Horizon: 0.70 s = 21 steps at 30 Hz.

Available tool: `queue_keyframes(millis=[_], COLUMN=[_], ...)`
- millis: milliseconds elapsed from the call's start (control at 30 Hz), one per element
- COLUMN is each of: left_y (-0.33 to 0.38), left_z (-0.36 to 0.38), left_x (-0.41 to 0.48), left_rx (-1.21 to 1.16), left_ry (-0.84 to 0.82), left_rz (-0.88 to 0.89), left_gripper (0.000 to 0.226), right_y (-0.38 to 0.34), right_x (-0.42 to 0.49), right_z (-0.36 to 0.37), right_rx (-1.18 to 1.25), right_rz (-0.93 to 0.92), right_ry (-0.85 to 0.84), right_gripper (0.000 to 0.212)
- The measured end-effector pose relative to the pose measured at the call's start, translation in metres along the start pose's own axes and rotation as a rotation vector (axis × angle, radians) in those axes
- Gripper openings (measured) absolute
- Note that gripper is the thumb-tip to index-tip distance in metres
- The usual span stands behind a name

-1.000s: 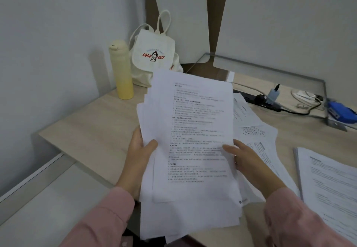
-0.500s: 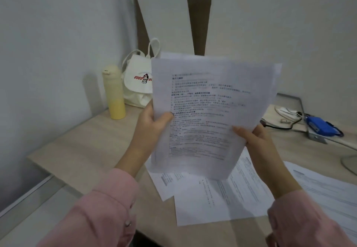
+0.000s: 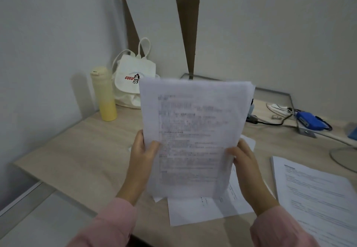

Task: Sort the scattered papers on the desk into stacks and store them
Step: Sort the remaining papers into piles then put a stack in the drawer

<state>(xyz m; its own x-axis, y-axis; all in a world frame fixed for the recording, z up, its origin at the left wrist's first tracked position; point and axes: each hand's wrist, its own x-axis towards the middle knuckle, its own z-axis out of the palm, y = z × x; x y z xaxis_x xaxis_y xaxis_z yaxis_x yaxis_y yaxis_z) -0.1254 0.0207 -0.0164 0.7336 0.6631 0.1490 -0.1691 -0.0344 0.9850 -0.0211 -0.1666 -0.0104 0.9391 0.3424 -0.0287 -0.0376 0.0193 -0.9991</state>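
Paper stack (image 3: 195, 131) held upright above table (image 3: 77, 150), long axis vertical; left hand (image 3: 143, 160) and right hand (image 3: 245, 167) each w/ grip clamped on its lower side edges. Bottom edge hangs directly over loose sheets (image 3: 202, 210); judged next: straight drop to tap square, both hands equally near.

The printed text on the upright sheaf of white printed papers (image 3: 195, 136) is motion-blurred — no line can be read. The sheaf hides the fingers of both hands behind it, part of the loose white sheets lying flat on the desk (image 3: 204, 210) and the right half of the red lettering on the cream canvas drawstring bag (image 3: 133, 80). The stapled white document at the right (image 3: 316, 194) runs off the right edge, as does the grey round stand base (image 3: 343, 158) — what it carries is out of view.
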Motion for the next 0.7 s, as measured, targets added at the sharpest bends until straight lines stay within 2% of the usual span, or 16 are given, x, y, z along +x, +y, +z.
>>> queue_keyframes(millis=[100, 167, 300, 500, 700], left_y=[-0.013, -0.012, 0.005, 0.024, 0.000], left_z=[0.006, 0.012, 0.033, 0.089, 0.166], left_x=[-0.014, -0.018, -0.019, -0.030, -0.053], left_rx=[0.043, 0.081, 0.079, 0.016, 0.008], left_ry=[-0.038, -0.025, -0.041, -0.222, -0.388], left_rz=[-0.097, -0.092, -0.019, 0.016, -0.165], left_gripper=[0.026, 0.027, 0.028, 0.025, 0.022], right_y=[0.018, 0.018, -0.006, -0.033, -0.016], right_x=[-0.009, -0.012, -0.018, -0.029, -0.045], right_z=[-0.005, -0.011, -0.034, -0.101, -0.186], right_rx=[-0.107, -0.131, -0.111, -0.136, -0.251], right_rz=[0.131, 0.158, 0.043, -0.109, 0.064], right_ry=[-0.046, -0.019, 0.024, 0.146, 0.342], right_gripper=[0.031, 0.029, 0.032, 0.030, 0.019])
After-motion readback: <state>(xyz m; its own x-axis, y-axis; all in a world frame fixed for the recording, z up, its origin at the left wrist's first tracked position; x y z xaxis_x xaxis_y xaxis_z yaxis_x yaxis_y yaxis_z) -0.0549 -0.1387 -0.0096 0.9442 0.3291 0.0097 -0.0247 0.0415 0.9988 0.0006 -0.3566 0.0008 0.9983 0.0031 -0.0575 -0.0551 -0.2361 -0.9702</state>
